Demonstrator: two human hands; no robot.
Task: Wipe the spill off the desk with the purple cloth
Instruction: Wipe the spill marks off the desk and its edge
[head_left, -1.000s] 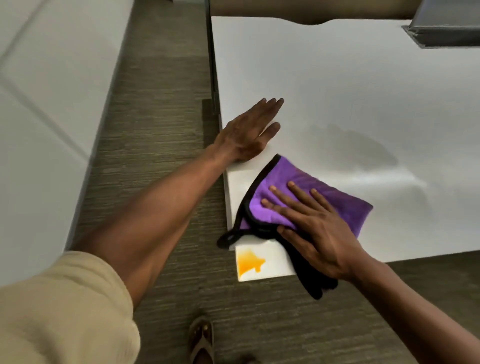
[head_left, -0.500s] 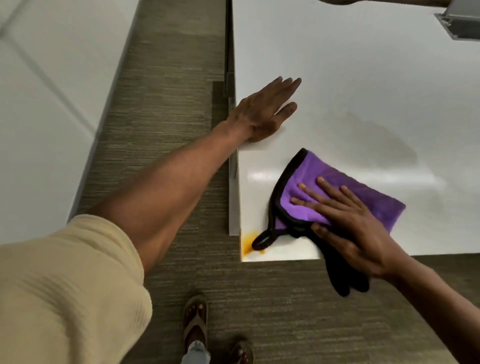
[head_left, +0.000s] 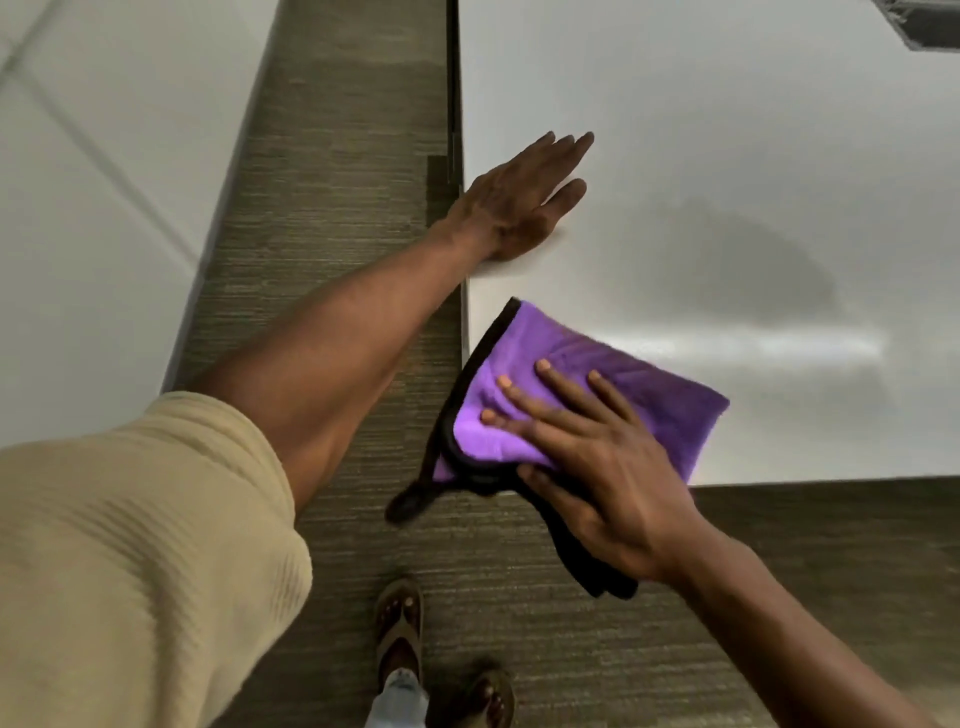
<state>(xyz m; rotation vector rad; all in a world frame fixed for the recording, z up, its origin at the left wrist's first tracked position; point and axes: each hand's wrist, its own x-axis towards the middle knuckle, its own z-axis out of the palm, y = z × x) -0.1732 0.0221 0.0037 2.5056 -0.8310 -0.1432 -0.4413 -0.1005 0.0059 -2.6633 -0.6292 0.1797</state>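
Head: R hand (head_left: 608, 467) flat on purple cloth (head_left: 524, 374)

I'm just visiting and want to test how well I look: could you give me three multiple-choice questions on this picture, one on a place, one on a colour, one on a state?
1. Where does the cloth lie?
A. on the near left corner of the desk
B. on the floor
C. in the middle of the desk

2. What colour is the cloth's edging?
A. white
B. black
C. yellow

3. How is the left hand?
A. clenched in a fist
B. gripping the cloth
C. flat on the desk, fingers straight

Answers: 1 A, it overhangs that corner under the right hand; 2 B, a dark border rims the purple; 3 C, the palm rests on bare desk.
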